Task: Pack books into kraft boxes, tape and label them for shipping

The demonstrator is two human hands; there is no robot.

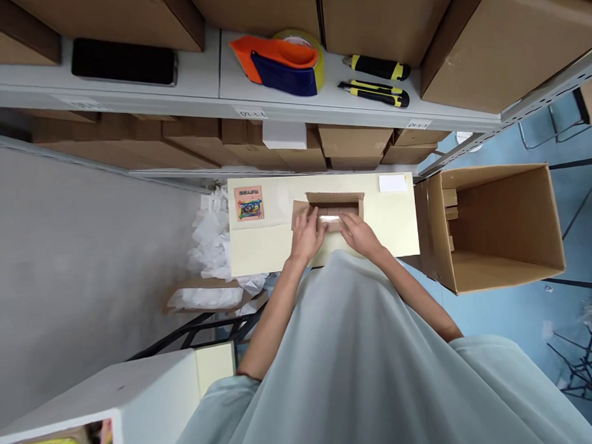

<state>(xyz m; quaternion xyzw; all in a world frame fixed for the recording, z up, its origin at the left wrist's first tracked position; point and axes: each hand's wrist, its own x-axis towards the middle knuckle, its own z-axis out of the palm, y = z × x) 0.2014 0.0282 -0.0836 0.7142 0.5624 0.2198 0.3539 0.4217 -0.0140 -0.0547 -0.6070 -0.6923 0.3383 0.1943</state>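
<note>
Both hands are laid on a small open cardboard box (329, 211), neither closed around it. The left hand (306, 236) is pressed flat on the box's left flap, fingers spread; the right hand (358, 234) is set on the near right edge, fingertips turned inward toward a pale packet (329, 218) lying inside. The packet is found between the two hands, just beyond the fingertips, touched by neither as far as can be told. The box's long axis runs left to right, across both hands. The right hand is judged slightly nearer the packet. The box is borne on a cream tabletop (397, 227). A colourful card (249, 203) lies well left of the left hand.
</note>
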